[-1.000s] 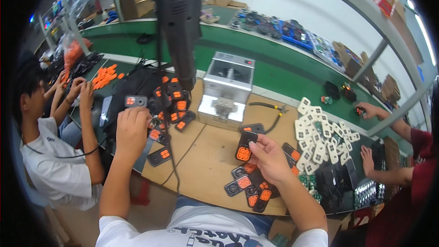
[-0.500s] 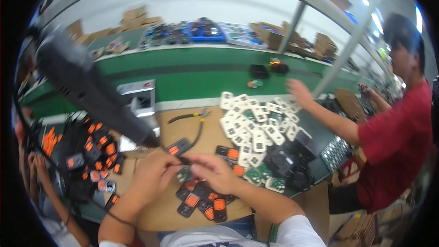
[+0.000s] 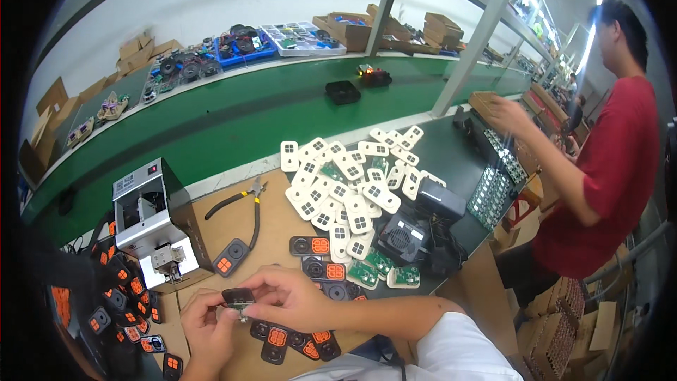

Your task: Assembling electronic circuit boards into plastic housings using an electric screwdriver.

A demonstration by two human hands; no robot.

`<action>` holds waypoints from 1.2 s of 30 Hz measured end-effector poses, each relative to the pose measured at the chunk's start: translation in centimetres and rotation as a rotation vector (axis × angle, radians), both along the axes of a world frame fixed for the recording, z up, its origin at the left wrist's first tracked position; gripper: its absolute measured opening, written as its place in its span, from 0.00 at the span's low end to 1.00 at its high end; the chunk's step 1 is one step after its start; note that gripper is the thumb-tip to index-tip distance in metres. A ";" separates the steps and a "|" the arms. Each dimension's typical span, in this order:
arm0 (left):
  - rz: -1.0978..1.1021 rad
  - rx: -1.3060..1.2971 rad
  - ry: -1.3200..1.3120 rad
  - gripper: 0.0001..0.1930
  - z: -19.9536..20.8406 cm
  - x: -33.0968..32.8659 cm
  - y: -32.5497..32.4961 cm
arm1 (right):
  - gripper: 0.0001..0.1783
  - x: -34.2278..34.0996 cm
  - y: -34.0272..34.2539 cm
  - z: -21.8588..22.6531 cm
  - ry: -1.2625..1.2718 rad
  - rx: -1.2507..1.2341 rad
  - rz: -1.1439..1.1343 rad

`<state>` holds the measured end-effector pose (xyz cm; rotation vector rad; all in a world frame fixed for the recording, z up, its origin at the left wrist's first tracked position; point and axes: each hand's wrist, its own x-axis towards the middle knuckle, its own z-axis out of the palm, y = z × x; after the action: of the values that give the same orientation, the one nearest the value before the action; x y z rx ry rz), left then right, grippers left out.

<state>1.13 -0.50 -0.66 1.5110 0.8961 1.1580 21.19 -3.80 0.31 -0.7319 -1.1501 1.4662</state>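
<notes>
My left hand (image 3: pixel 211 328) and my right hand (image 3: pixel 293 300) meet at the near edge of the bench. Between their closed fingertips they hold a small black remote-control casing part (image 3: pixel 238 297) with a bit of circuit board showing under it. Just beyond lies a black remote control with orange buttons (image 3: pixel 231 258). More black remote casings with orange keypads (image 3: pixel 275 344) lie beneath and beside my right hand. Further off rest yellow-and-black pliers (image 3: pixel 255 201), jaws apart.
White remote casings (image 3: pixel 338 194) are heaped mid-bench, with green circuit boards (image 3: pixel 363 274) and a black adapter (image 3: pixel 441 197) beside them. A metal machine (image 3: pixel 151 222) stands left, near an orange-and-black pile (image 3: pixel 127 303). Behind runs a green belt (image 3: pixel 233 120). A co-worker in red (image 3: pixel 599 169) stands right.
My view has swung, and the large grey tool no longer hangs across the left. My hands stay together on the small part. The co-worker's hand has gone from over the belt to a cardboard tray.
</notes>
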 end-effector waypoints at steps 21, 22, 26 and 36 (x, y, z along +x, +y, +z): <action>0.640 0.880 -0.170 0.22 2.6 -6.2 -0.6 | 0.12 -0.5 0.3 0.4 0.328 -0.296 0.027; 0.710 0.879 -0.189 0.27 6.0 -6.7 0.5 | 0.15 -0.7 0.5 1.1 0.348 -0.351 0.059; 0.155 0.671 -0.311 0.47 17.0 -4.6 4.7 | 0.26 0.5 1.0 -0.3 0.454 -0.494 0.177; -0.018 0.300 -0.107 0.25 13.4 -3.5 9.5 | 0.30 0.0 1.6 -1.3 0.619 -0.631 0.212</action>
<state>-2.39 9.04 12.71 1.6735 0.6558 1.3928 21.15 -2.23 -0.98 -0.5071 -0.2864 2.0779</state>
